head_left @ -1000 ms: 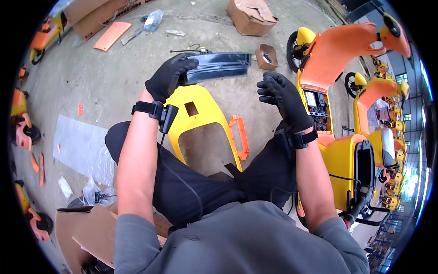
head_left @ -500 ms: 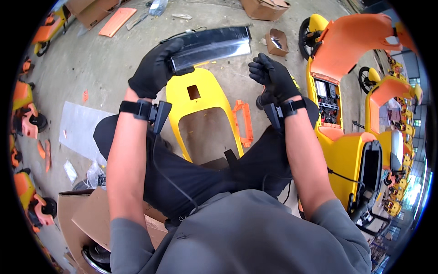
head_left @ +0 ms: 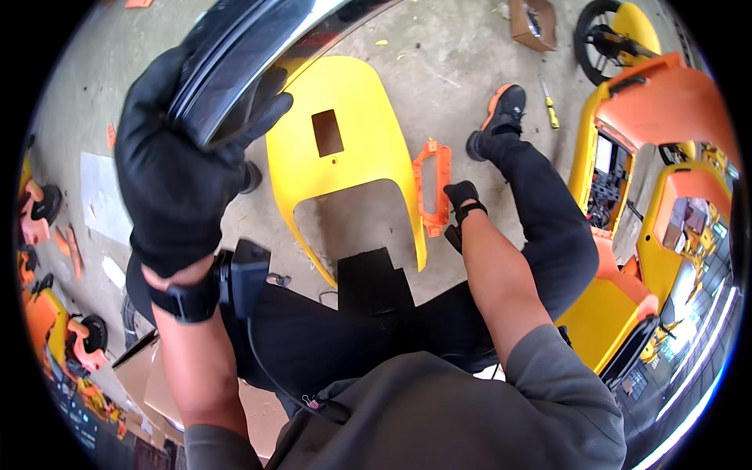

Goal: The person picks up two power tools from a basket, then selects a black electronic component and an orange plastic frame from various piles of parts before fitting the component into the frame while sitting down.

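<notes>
My left hand, in a black glove, is raised at the upper left, closed round the end of a long black panel with a glossy clear face. The panel runs out past the upper edge. Beneath it on the floor lies a yellow curved body shell with a square hole and a wide U-shaped opening. My right hand, gloved too, is low beside the right edge of an orange plastic frame. Its fingers are mostly hidden, and whether they touch the frame is unclear.
A yellow-handled screwdriver lies right of my shoe. An open cardboard box stands beyond. A yellow and orange scooter with an exposed compartment is at my right, with more behind. Cardboard lies at my lower left.
The panel in my left hand has come up nearer and tilted. My right hand has gone from a raised fist down to beside the orange frame. My right leg has shifted outward.
</notes>
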Action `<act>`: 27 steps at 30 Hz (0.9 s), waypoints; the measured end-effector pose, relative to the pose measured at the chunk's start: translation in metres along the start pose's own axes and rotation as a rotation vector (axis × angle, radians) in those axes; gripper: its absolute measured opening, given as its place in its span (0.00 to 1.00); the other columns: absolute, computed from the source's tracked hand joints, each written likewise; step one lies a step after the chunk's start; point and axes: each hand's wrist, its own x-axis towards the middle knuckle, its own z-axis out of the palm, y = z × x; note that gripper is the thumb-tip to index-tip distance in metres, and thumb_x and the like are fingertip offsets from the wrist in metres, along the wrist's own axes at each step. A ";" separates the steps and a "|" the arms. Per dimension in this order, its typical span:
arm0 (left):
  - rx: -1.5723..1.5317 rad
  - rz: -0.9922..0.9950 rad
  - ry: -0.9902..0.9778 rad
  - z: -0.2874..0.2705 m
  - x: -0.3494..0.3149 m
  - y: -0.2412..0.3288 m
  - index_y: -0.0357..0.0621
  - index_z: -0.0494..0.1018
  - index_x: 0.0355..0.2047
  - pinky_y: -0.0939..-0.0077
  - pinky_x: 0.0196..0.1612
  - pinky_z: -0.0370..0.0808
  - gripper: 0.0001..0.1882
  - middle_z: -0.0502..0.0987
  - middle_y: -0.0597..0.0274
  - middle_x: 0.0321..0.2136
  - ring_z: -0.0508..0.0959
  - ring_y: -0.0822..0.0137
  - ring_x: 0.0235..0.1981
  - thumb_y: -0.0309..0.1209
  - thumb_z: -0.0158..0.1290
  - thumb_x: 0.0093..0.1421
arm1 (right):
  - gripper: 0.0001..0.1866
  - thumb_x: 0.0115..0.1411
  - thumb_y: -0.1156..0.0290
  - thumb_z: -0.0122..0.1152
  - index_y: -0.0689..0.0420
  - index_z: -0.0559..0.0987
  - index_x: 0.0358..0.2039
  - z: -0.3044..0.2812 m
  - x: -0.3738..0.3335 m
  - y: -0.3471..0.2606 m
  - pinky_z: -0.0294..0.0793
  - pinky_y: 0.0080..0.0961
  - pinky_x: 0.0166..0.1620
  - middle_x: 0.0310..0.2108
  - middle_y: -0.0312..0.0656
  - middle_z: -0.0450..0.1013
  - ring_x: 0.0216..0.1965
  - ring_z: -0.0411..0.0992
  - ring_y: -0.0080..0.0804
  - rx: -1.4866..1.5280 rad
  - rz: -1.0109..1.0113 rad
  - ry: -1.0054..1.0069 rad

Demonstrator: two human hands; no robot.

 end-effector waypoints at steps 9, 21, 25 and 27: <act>-0.027 -0.035 0.082 -0.005 0.007 -0.007 0.38 0.68 0.60 0.67 0.55 0.79 0.37 0.78 0.49 0.51 0.80 0.57 0.52 0.34 0.70 0.53 | 0.12 0.54 0.67 0.62 0.62 0.82 0.33 0.035 0.030 0.032 0.79 0.37 0.29 0.24 0.48 0.79 0.21 0.79 0.41 -0.118 -0.140 0.026; -1.576 -0.413 0.056 0.011 0.017 0.010 0.30 0.63 0.62 0.45 0.66 0.68 0.24 0.72 0.39 0.57 0.74 0.45 0.59 0.33 0.43 0.70 | 0.08 0.62 0.69 0.63 0.61 0.79 0.36 -0.257 -0.160 -0.177 0.69 0.21 0.22 0.24 0.38 0.75 0.22 0.72 0.22 0.872 -0.602 0.151; -1.780 -0.297 -0.020 0.017 0.016 0.016 0.31 0.64 0.62 0.48 0.66 0.67 0.25 0.73 0.44 0.58 0.74 0.49 0.59 0.34 0.45 0.70 | 0.09 0.62 0.68 0.63 0.60 0.78 0.37 -0.278 -0.274 -0.215 0.74 0.20 0.25 0.26 0.36 0.76 0.23 0.73 0.22 0.876 -0.764 0.120; -1.041 -0.198 0.168 0.026 0.012 0.015 0.35 0.67 0.61 0.49 0.64 0.69 0.24 0.74 0.48 0.57 0.75 0.51 0.57 0.36 0.46 0.69 | 0.09 0.61 0.67 0.63 0.58 0.77 0.37 -0.273 -0.307 -0.230 0.77 0.20 0.28 0.27 0.36 0.76 0.22 0.74 0.23 0.865 -0.863 0.070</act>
